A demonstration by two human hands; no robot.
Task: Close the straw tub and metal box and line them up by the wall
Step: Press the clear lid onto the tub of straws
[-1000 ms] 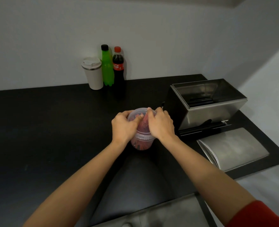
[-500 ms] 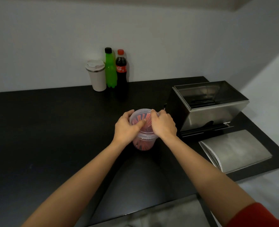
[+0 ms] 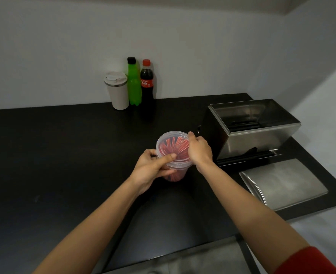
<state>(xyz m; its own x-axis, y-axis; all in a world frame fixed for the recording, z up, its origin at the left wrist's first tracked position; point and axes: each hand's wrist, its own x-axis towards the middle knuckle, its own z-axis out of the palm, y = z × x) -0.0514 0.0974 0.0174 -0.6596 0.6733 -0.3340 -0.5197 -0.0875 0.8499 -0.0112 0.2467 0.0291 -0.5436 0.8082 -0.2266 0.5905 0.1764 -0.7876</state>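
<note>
A clear plastic straw tub (image 3: pixel 173 147) full of red straws stands mid-table with its clear lid lying on top. My left hand (image 3: pixel 153 169) grips the tub's left side, thumb pressed on the lid's near rim. My right hand (image 3: pixel 199 150) holds the lid's right edge. To the right stands the metal box (image 3: pixel 252 133), open on top, with dark items inside. Its curved metal lid (image 3: pixel 283 184) lies on the table in front of it, near the front right edge.
A white travel cup (image 3: pixel 117 90), a green bottle (image 3: pixel 134 82) and a cola bottle (image 3: pixel 147 82) stand in a row against the back wall. The black table (image 3: pixel 64 155) stretches left. The side wall rises right of the metal box.
My hands have shifted outward on the tub: the left slid down its left side, the right moved to the lid's right edge. More of the lid top shows now.
</note>
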